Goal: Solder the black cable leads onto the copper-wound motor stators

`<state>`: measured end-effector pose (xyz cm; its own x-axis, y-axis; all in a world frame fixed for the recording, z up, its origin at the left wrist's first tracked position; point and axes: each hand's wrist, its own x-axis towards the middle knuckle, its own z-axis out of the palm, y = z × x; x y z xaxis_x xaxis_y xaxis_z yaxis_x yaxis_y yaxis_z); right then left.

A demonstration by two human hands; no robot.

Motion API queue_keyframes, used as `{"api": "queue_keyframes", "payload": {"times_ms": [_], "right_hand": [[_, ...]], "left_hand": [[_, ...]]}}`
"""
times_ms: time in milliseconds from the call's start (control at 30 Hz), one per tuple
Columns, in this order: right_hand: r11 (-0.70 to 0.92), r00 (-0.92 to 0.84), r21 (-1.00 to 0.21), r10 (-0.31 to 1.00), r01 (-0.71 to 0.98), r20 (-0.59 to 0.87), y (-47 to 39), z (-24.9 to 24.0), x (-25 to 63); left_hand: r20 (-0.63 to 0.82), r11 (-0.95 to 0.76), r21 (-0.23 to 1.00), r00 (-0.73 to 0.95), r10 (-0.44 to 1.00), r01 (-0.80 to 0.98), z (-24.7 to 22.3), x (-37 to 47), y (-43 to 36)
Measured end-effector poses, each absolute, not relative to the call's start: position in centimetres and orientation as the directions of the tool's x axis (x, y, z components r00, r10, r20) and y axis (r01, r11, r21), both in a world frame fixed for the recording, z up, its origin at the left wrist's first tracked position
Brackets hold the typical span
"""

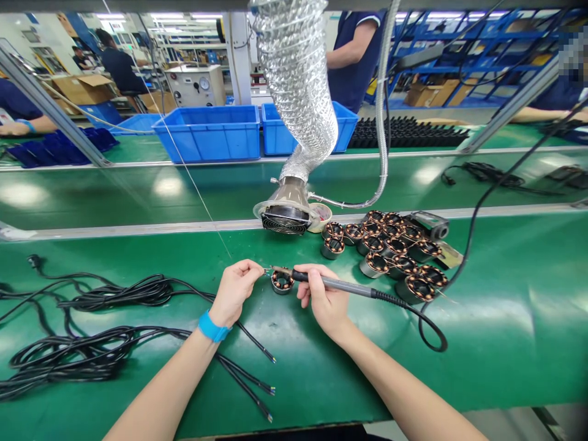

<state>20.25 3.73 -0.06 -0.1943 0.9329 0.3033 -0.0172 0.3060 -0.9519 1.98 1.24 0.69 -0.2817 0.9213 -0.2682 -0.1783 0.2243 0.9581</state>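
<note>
My right hand is wrapped round the handle of a soldering iron, its tip pointing left over a copper-wound stator ring on the green mat. Just left of that ring, my left hand, with a blue wristband, pinches something thin near the iron's tip. Thin wire ends show at its fingertips, too small to make out fully. A fine strand of wire comes down from above and ends near my left hand.
More stators stand at the right beside a metal iron holder. Black cable bundles lie left. A fume extractor hangs ahead, before a tape roll. Blue bins and other people are farther back.
</note>
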Motion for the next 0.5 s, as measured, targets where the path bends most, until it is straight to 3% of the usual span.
{"api": "queue_keyframes", "payload": {"times_ms": [500], "right_hand": [[0.321, -0.183, -0.947, 0.932, 0.013, 0.314, 3.63, 0.12, 20.28]], "left_hand": [[-0.271, 0.226, 0.957, -0.279, 0.921, -0.185, 0.58, 1.89, 1.32]]}}
